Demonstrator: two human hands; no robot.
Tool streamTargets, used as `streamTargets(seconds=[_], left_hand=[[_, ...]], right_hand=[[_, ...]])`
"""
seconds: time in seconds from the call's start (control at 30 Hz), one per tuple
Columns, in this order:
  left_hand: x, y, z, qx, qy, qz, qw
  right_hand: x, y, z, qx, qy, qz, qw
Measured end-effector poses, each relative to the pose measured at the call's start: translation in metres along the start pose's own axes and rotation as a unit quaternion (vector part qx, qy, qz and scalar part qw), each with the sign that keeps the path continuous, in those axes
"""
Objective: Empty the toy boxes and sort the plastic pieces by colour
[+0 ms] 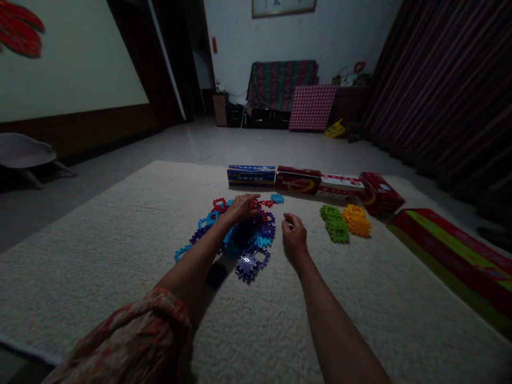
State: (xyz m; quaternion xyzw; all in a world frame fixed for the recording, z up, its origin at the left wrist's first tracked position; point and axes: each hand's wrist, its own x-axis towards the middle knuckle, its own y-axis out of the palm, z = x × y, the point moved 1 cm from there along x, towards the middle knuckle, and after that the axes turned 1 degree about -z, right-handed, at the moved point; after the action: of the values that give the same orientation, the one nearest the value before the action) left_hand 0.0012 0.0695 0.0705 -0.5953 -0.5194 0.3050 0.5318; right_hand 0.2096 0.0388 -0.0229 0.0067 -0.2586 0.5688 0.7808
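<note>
My left hand reaches over a mixed heap of blue, purple and red interlocking plastic tiles on a cream rug, its fingers stretched toward the red pieces at the far edge. My right hand rests on the rug just right of the heap, fingers curled loosely; nothing shows in it. A purple tile lies at the near end of the heap. To the right lie a sorted green pile and a yellow-orange pile.
A row of boxes, one blue and several red, lines the rug's far edge. A long red-and-green box lies along the right. A grey chair stands left; a covered sofa and dark curtains are beyond.
</note>
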Motion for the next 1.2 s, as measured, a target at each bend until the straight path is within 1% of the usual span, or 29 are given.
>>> streamTargets(seconds=[0.07, 0.2, 0.3, 0.37, 0.43, 0.5, 0.57, 0.63, 0.7, 0.77, 0.83, 0.97, 1.13, 1.2], left_hand=[[-0.006, 0.006, -0.013, -0.021, 0.024, 0.003, 0.999], [-0.009, 0.021, -0.037, -0.079, 0.06, -0.002, 0.995], [-0.007, 0.026, -0.042, -0.106, 0.068, 0.004, 0.992], [-0.006, 0.023, -0.035, -0.111, 0.06, -0.008, 0.992], [-0.006, 0.017, -0.02, -0.098, 0.02, -0.034, 0.994], [-0.006, 0.01, 0.002, -0.067, -0.054, -0.059, 0.995], [-0.007, 0.003, 0.025, -0.026, -0.133, -0.072, 0.988], [-0.007, -0.001, 0.046, -0.003, -0.181, -0.054, 0.982], [-0.007, -0.003, 0.061, 0.007, -0.204, 0.0, 0.979], [-0.006, -0.002, 0.069, 0.008, -0.199, 0.048, 0.979], [-0.005, 0.0, 0.071, 0.01, -0.175, 0.074, 0.982], [-0.001, 0.005, 0.068, 0.024, -0.129, 0.086, 0.988], [0.001, 0.009, 0.065, 0.032, -0.107, 0.096, 0.989], [-0.001, 0.01, 0.064, 0.034, -0.101, 0.091, 0.99]], right_hand=[[-0.005, -0.014, -0.003, -0.002, 0.011, -0.008, 1.0], [-0.017, -0.04, -0.011, -0.024, 0.006, -0.016, 1.0], [-0.024, -0.049, -0.015, -0.019, 0.027, -0.026, 0.999], [-0.025, -0.049, -0.015, -0.011, 0.041, -0.026, 0.999], [-0.024, -0.047, -0.014, -0.01, 0.043, -0.024, 0.999], [-0.022, -0.045, -0.012, -0.017, 0.032, -0.02, 0.999], [-0.021, -0.042, -0.009, -0.026, 0.013, -0.016, 0.999], [-0.021, -0.041, -0.007, -0.036, -0.008, -0.005, 0.999], [-0.021, -0.04, -0.005, -0.042, -0.023, 0.008, 0.999], [-0.02, -0.039, -0.003, -0.043, -0.032, 0.019, 0.998], [-0.02, -0.039, -0.001, -0.043, -0.037, 0.022, 0.998], [-0.019, -0.038, -0.001, -0.045, -0.036, 0.027, 0.998], [-0.019, -0.037, -0.003, -0.037, -0.033, 0.027, 0.998], [-0.019, -0.037, -0.004, -0.035, -0.034, 0.029, 0.998]])
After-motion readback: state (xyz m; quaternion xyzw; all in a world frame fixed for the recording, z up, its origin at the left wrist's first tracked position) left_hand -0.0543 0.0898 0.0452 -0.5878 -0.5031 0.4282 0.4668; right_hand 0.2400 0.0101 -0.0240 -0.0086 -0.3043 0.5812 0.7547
